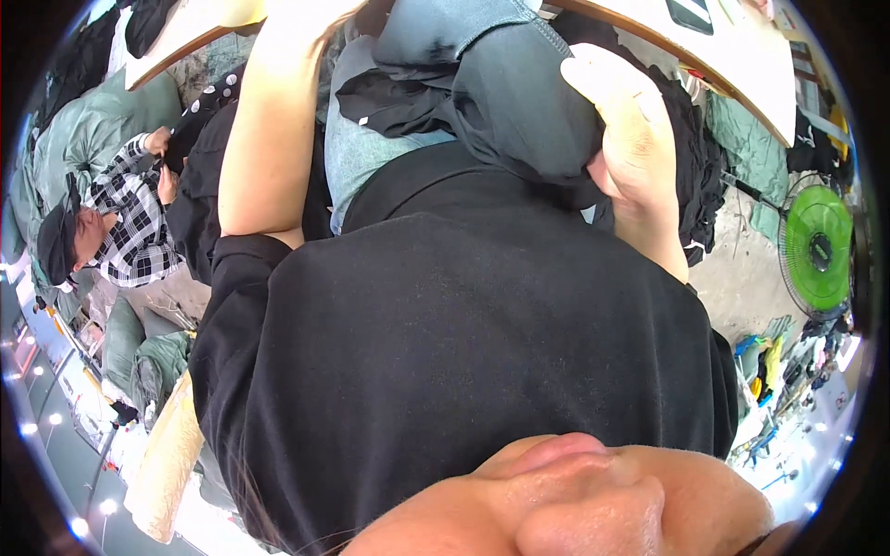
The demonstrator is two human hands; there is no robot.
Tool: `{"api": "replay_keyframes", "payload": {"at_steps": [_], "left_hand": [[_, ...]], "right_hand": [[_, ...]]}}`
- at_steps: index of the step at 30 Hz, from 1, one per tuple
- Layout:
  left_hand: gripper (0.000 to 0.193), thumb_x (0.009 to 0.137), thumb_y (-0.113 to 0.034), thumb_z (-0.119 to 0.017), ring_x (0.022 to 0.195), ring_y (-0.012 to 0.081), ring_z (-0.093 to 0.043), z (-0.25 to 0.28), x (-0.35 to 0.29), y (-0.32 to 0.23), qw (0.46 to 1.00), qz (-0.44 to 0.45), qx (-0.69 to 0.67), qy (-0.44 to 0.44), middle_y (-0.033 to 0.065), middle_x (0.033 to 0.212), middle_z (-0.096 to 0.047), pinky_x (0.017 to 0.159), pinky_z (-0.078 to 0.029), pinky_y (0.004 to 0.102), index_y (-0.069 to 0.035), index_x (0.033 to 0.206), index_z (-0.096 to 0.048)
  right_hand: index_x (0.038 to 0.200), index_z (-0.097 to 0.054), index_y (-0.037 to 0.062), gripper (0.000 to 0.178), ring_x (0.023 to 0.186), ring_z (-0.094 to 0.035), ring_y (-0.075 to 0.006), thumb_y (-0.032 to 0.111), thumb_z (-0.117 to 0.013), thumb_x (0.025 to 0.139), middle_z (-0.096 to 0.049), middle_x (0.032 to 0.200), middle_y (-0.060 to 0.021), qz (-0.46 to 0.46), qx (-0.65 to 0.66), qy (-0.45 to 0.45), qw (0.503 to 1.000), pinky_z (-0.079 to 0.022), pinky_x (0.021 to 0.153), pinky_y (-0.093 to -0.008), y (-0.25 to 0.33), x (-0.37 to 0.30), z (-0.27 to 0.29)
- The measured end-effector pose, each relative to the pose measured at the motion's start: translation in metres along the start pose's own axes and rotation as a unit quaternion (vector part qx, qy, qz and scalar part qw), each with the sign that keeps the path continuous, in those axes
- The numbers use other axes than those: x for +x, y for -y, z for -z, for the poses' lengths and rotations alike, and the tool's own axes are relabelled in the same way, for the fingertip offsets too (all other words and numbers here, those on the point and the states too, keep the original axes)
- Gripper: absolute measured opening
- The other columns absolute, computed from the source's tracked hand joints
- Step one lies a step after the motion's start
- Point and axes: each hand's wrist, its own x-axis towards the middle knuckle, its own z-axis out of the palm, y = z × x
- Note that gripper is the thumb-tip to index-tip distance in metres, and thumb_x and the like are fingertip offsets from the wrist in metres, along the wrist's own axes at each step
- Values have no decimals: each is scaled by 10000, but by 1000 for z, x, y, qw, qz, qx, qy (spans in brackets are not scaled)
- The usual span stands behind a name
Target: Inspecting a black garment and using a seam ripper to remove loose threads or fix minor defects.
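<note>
A dark blue-grey garment (524, 102) with a stitched seam lies bunched over my lap. My right hand (635, 125) holds its right side, thumb along the outside and the other fingers partly hidden by the cloth. My left forearm (269, 130) reaches up to the top edge of the picture. There my left hand (329, 11) is mostly cut off, and its fingers do not show. A thin black cloth (394, 102) with a small white tag lies between my arms, on light blue jeans (357, 162).
White table tops with brown edges (742, 56) stand at the top left and right; a dark phone-like object (690, 15) lies on the right one. A green fan (820, 246) stands at right. Black cloth is heaped beside my right arm. At left, a person in a checked shirt (139, 232) handles dark cloth.
</note>
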Motion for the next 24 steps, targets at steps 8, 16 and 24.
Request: {"api": "replay_keyframes", "payload": {"at_steps": [8, 16, 24], "left_hand": [[433, 819, -61, -827, 1007, 201, -668, -14, 15, -4, 995, -57, -67, -39, 114, 1079, -722, 916, -542, 322, 21, 1213, -667], [390, 800, -69, -816, 991, 200, -665, -26, 17, -4, 993, -11, -37, -111, 113, 1070, -723, 911, -532, 324, 7, 1158, -680], [325, 815, -87, -791, 976, 186, -653, -33, 18, 1, 993, -1, -54, -106, 103, 1046, -724, 886, -523, 316, -7, 1116, -698]], "right_hand": [[1146, -716, -9, 237, 1048, -667, -125, 125, -719, 950, -718, 1106, -51, -15, 60, -31, 998, -484, 951, -248, -21, -4, 7], [1258, -672, -5, 335, 1125, -633, -112, 130, -723, 956, -690, 1180, -45, -78, 93, -10, 992, -458, 1012, -243, -31, -3, 4], [823, -497, 144, 224, 635, -305, 15, 128, -600, 1021, -339, 730, 113, -13, -62, 12, 998, -232, 545, -194, -23, -3, -14]]}}
